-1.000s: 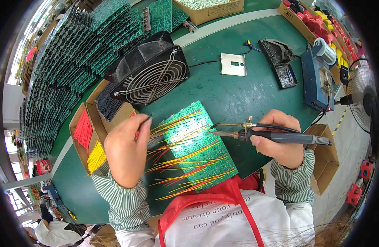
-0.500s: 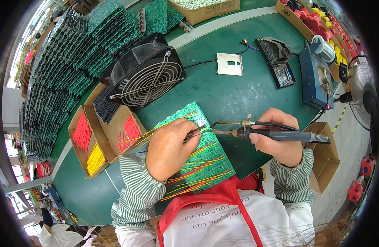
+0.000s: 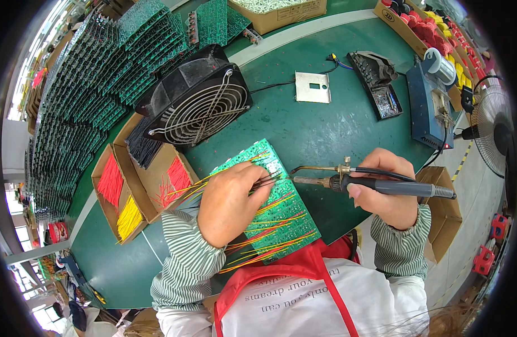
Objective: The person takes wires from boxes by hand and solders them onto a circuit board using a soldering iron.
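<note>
A green circuit board (image 3: pixel 289 229) lies at the table's front edge, with red and yellow wires (image 3: pixel 253 255) trailing left from it. My left hand (image 3: pixel 227 201) rests over its left side, thumb and forefinger pinched on thin dark wires (image 3: pixel 264 181) whose ends reach the board. My right hand (image 3: pixel 389 208) grips a grey-handled soldering iron (image 3: pixel 407 186) just right of the board. A thin curved metal tube (image 3: pixel 317 168) is clamped above the iron's barrel, fed by a black line. The iron's tip points left and is apart from the board.
Left of the board stand a black fan (image 3: pixel 199 104) and a cardboard box (image 3: pixel 136 182) of red, yellow and black wires. Stacked circuit boards (image 3: pixel 84 101) fill the far left. At right are a metal plate (image 3: pixel 313 87), a black tray (image 3: pixel 376 84) and a blue solder-feed unit (image 3: pixel 429 106).
My right hand has drawn the soldering iron slightly right, so its tip and the tube have come away from the board. My left hand stays nearly in place.
</note>
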Motion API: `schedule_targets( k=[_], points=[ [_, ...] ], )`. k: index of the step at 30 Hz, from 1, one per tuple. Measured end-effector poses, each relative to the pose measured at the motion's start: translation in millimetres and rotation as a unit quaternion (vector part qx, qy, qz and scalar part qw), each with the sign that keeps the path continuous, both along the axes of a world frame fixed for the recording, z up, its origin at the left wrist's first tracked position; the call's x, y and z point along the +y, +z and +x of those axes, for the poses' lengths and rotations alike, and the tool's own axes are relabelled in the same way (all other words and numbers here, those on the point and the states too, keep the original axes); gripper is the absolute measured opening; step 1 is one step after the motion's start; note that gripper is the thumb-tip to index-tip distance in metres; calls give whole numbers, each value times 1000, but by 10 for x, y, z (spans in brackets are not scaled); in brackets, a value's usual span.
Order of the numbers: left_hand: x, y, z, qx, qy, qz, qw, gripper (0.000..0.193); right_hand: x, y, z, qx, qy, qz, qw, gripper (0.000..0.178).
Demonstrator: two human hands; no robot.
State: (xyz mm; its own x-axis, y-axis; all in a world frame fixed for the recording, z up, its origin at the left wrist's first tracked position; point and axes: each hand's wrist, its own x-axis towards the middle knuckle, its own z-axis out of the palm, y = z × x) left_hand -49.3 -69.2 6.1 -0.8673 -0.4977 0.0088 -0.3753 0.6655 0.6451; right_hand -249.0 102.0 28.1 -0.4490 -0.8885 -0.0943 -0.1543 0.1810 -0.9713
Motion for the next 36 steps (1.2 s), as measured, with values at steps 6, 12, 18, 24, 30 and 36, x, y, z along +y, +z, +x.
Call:
schedule_targets(
  k=[6, 12, 18, 24, 30, 36],
  points=[
    [-57, 280, 351, 12, 125, -205, 971, 6, 90, 30, 29, 10, 4, -1, 1000, 20],
    [201, 255, 444, -10, -25, -41, 999, 8, 94, 63, 148, 21, 38, -22, 999, 20],
    [206, 186, 610, -71, -84, 25, 994, 10, 81, 43, 240, 9, 79, -49, 996, 17],
    [261, 9, 711, -14, 52, 66, 996, 11, 36, -72, 401, 12, 95, -71, 993, 18],
    [232, 48, 728, -35, 60, 81, 994, 12, -37, -127, 497, -15, 115, -39, 993, 17],
    [200, 13, 753, -15, 55, 102, 993, 11, -80, -124, 531, -8, 127, -32, 991, 18]
  ],
)
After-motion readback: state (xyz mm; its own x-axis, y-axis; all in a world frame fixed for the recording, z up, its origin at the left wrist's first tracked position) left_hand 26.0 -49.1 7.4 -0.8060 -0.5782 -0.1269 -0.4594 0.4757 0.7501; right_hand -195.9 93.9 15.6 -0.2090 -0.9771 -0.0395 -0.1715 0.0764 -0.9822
